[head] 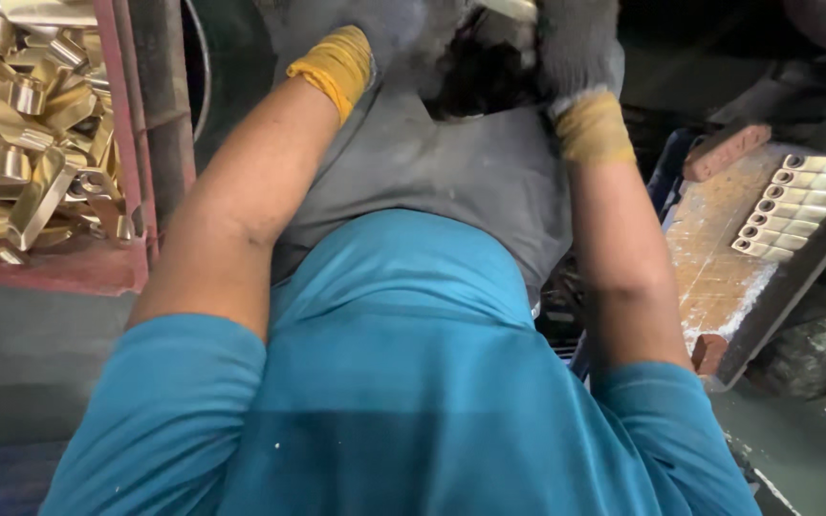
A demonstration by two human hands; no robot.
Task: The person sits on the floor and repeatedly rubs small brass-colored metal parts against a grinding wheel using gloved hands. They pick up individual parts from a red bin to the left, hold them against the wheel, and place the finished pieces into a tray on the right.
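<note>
Both my hands wear grey work gloves with yellow cuffs and reach to the top edge of the view. My left hand [375, 38] is mostly cut off by the frame edge, near a dark recess [480, 81]. My right hand [576, 48] is closed around a pale metal piece [509, 8] that barely shows at the top. A grey apron [432, 172] and my blue shirt fill the middle. What my left hand holds is hidden.
A red bin [131, 143] at the left holds several shiny brass hinge-like parts [31, 124]. At the right, a wooden board [719, 258] in a dark frame carries rows of brass pieces [795, 205], with a brick [728, 148] at its upper end.
</note>
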